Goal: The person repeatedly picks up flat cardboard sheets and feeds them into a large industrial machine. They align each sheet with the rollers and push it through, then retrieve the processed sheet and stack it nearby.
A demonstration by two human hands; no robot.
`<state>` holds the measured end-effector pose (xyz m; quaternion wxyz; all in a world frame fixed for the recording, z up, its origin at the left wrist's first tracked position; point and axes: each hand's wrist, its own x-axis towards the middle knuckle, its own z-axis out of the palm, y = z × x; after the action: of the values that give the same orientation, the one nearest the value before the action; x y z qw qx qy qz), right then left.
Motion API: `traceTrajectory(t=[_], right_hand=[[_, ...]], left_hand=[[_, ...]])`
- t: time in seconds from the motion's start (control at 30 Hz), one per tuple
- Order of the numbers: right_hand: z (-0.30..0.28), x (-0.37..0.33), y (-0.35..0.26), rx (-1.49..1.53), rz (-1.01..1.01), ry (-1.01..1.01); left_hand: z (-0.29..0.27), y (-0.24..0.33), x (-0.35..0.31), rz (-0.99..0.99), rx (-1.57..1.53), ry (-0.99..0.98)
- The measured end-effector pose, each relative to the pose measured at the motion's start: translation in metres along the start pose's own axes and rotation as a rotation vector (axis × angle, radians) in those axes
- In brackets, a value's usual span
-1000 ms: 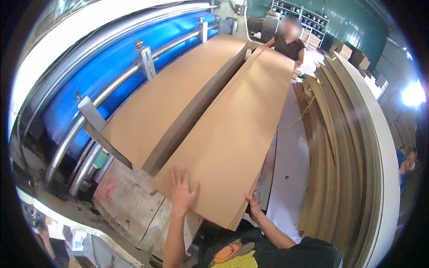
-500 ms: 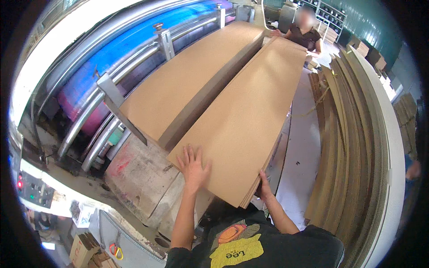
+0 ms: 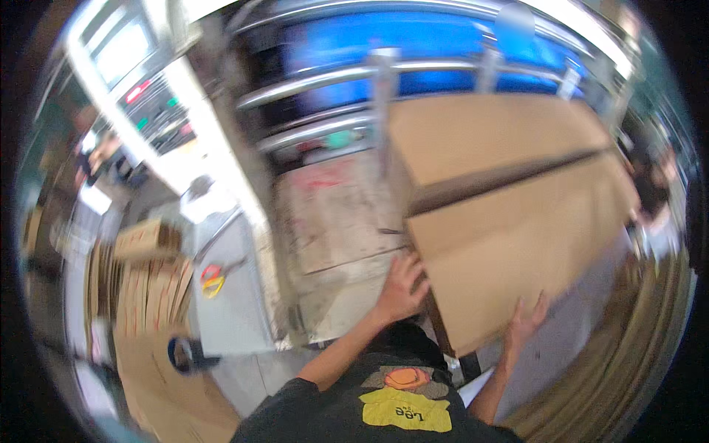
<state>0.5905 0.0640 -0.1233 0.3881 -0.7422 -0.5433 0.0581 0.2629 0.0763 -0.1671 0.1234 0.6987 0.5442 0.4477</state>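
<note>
A long stack of brown cardboard sheets (image 3: pixel 517 244) lies in front of me, slanting away to the right. Beside its near left edge is my left hand (image 3: pixel 402 288), fingers apart and nothing held; whether the fingertips touch the edge is blurred. My right hand (image 3: pixel 523 325) rests at the stack's right edge, its fingers stretched out and spread. Beyond a dark gap, a second stack of cardboard (image 3: pixel 502 133) sits against the rollers of a machine.
The machine has metal bars and a blue roller (image 3: pixel 436 37). Left are a control panel (image 3: pixel 159 111), scissors (image 3: pixel 214 280) on a grey surface, a tape roll (image 3: pixel 181 354) and folded cardboard (image 3: pixel 151 295). More stacked cardboard (image 3: pixel 628 354) stands right. A person (image 3: pixel 653 177) is at the far end.
The view has swung left, bringing the control panel and scissors further in. My left hand has come off the sheet's top to its left edge. My right hand's fingers have spread out.
</note>
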Motion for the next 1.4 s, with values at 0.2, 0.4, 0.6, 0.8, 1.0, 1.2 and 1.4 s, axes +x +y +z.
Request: traceTrajectory(t=[0.2, 0.4, 0.6, 0.8, 1.0, 1.2, 1.4], right_hand=[[0.033, 0.087, -0.038, -0.164, -0.215, -0.226], [0.086, 0.174, 0.001, -0.599, -0.157, -0.419], [0.119, 0.171, 0.014, -0.748, -0.179, -0.247], [0.111, 0.159, 0.001, -0.710, -0.161, -0.267], [0.108, 0.155, -0.009, -0.660, -0.088, -0.230], [0.106, 0.154, -0.008, -0.607, -0.113, -0.201], [0.104, 0.154, -0.007, -0.534, -0.148, -0.226]], left_hand=[[-0.060, 0.012, -0.104, -0.480, -0.280, -0.164], [-0.162, -0.008, -0.184, -0.799, -0.161, 0.311], [-0.295, -0.101, -0.294, -0.976, 0.677, 1.267], [-0.340, -0.196, -0.367, -1.638, 1.227, 0.958], [-0.338, -0.200, -0.363, -1.756, 1.054, 0.891], [-0.343, -0.186, -0.345, -1.825, 0.988, 0.874], [-0.343, -0.182, -0.341, -1.869, 0.973, 0.839]])
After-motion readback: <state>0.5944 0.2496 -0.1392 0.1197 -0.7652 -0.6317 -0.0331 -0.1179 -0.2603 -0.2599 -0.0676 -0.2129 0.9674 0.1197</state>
